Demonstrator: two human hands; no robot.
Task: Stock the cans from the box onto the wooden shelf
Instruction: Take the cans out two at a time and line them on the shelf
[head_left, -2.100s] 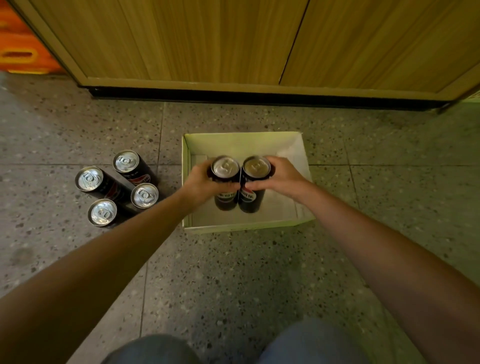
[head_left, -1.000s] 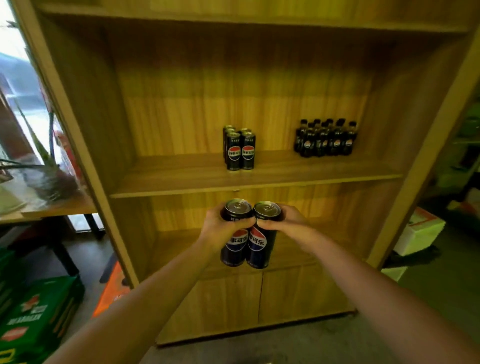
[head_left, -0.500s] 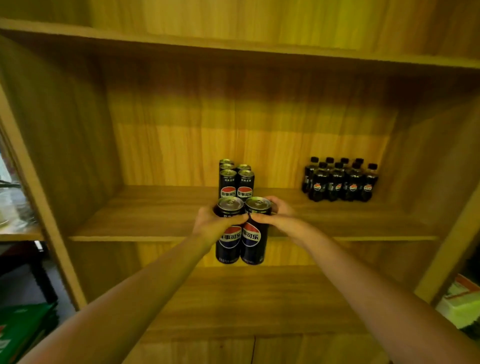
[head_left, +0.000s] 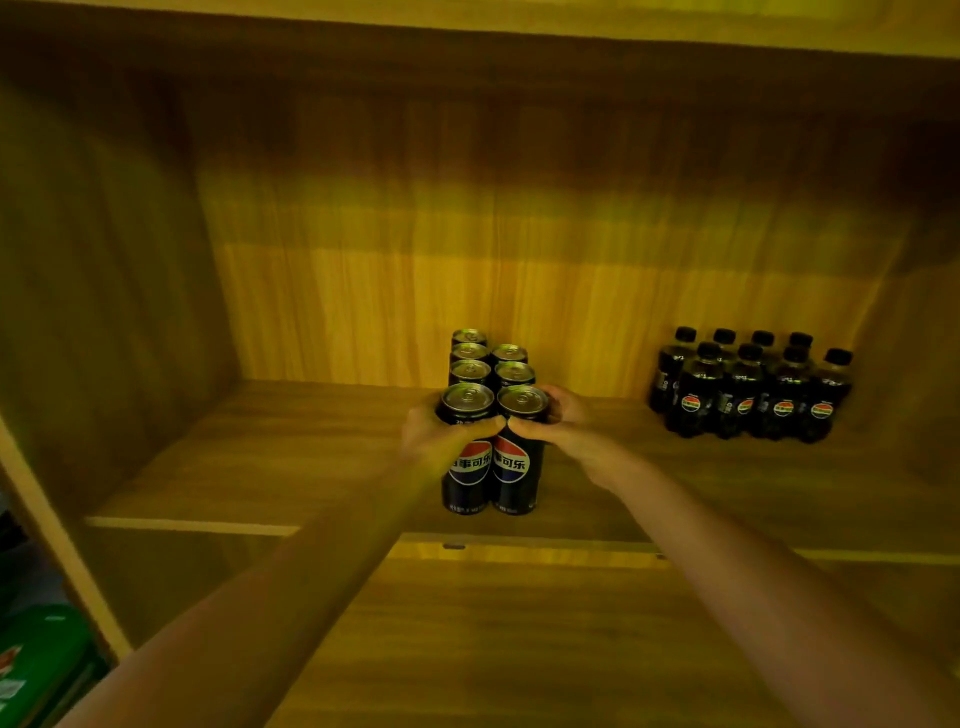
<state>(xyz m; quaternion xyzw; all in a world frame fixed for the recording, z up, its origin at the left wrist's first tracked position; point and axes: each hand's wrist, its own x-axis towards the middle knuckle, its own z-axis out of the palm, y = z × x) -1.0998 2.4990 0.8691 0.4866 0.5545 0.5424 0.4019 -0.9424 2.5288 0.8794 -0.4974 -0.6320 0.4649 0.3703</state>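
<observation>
Head view: two cans (head_left: 470, 470) at the shelf (head_left: 260, 457).
Your left hand (head_left: 431, 441) and right hand (head_left: 566, 431) each grip one, to match the row (head_left: 470, 371).

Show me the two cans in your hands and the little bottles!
left-hand can (head_left: 469, 464), head view, on its label.
right-hand can (head_left: 511, 461), head view, on its label.
little bottles (head_left: 742, 387), head view, on a front bottle's body.

I take this for a small shop: a yellow-brown wooden shelf (head_left: 260, 452) holds tall black silver-topped cola cans (head_left: 470, 372) in double file, with a block of small black-capped cola bottles (head_left: 748, 397) well apart. Blurred green packaging (head_left: 36, 670) sits lower left.
</observation>
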